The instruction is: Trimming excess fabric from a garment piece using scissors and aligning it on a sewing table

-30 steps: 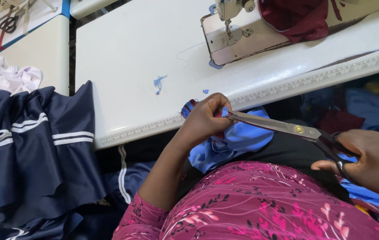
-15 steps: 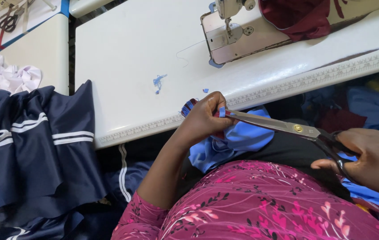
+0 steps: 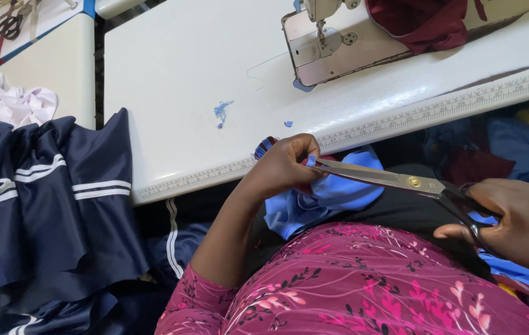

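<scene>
Blue cloth sits bunched in our lap, just below the near edge of the white table, and we count one such piece in hand. Our left hand comes up from the lap with the wrist bent, fingers curled tight and pinching a fold of the cloth at the table's near edge. One pair of scissors reaches in from the right, its blades nearly together and the tips touching the cloth right at our left fingers. Our right hand grips the dark handles, fingers through the loops and closed round them, wrist low over the lap.

Left of us, one navy pleated garment with white stripes hangs over the table's left corner. On the tabletop beyond our hand we count three small blue scraps. Farther back stands one sewing machine, with a dark red cloth lying on it at the far right. A second pair of scissors lies on the side table at far left.
</scene>
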